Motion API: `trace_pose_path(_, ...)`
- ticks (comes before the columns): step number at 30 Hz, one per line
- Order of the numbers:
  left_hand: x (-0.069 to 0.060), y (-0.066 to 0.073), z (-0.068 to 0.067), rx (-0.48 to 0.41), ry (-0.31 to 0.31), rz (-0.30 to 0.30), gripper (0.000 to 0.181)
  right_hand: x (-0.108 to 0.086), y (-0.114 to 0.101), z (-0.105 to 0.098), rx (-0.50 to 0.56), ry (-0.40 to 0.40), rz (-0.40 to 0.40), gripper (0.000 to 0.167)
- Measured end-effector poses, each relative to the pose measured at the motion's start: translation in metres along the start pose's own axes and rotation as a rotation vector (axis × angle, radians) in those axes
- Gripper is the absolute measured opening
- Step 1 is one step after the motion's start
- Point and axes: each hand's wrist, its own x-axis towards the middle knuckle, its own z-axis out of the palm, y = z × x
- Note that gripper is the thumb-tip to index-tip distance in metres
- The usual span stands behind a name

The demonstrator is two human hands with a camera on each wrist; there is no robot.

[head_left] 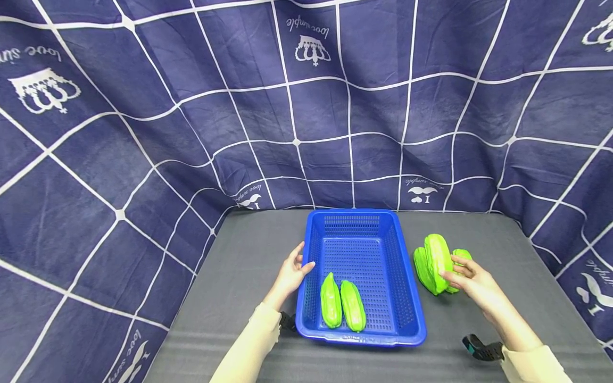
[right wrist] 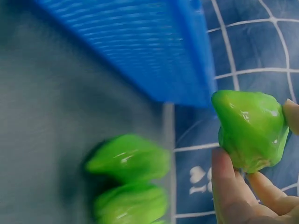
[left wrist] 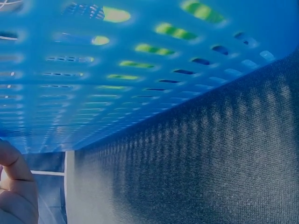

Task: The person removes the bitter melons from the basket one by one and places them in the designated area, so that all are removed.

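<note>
A blue plastic basket (head_left: 409, 298) stands on the grey table, with two bright green ridged star fruits (head_left: 331, 302) lying side by side in its near left part. My left hand (head_left: 289, 274) holds the basket's left rim, thumb over the edge and fingers along the outside. To the right of the basket, my right hand (head_left: 474, 282) pinches another star fruit (right wrist: 252, 130) between thumb and fingers, raised above the table. More green star fruits (right wrist: 128, 158) lie beneath and beside it, partly hidden in the head view by the held one and the hand.
The grey tabletop (head_left: 239, 255) extends on both sides of the basket. A dark blue curtain (head_left: 373, 106) with white grid lines hangs behind the table and along its sides. A dark strap (head_left: 481, 348) is on the right wrist.
</note>
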Motion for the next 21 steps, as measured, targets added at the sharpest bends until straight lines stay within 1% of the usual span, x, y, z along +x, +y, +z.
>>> trace_pose_path(3,0.000,-0.001,0.000,-0.012,0.003,0.003,0.067,-0.013,0.019,-0.001,-0.035,-0.029,0.043,0.075)
trace_pose_path(5,0.000,-0.002,0.000,-0.014,0.004,-0.001,0.067,-0.021,0.031,0.002,-0.050,-0.053,0.074,0.076)
trace_pose_path(11,-0.001,-0.001,0.000,-0.008,0.002,-0.015,0.067,-0.036,0.059,0.024,0.010,-0.106,0.168,0.077)
trace_pose_path(14,-0.001,-0.001,0.000,-0.002,-0.002,-0.015,0.067,-0.040,0.067,0.031,0.031,-0.110,0.201,0.078)
trace_pose_path(18,-0.001,-0.001,0.000,0.000,0.003,-0.008,0.067,-0.042,0.073,0.037,0.020,-0.089,0.229,0.081)
trace_pose_path(21,-0.001,-0.001,0.000,-0.008,0.004,-0.005,0.067,-0.042,0.074,0.039,-0.027,-0.072,0.238,0.084)
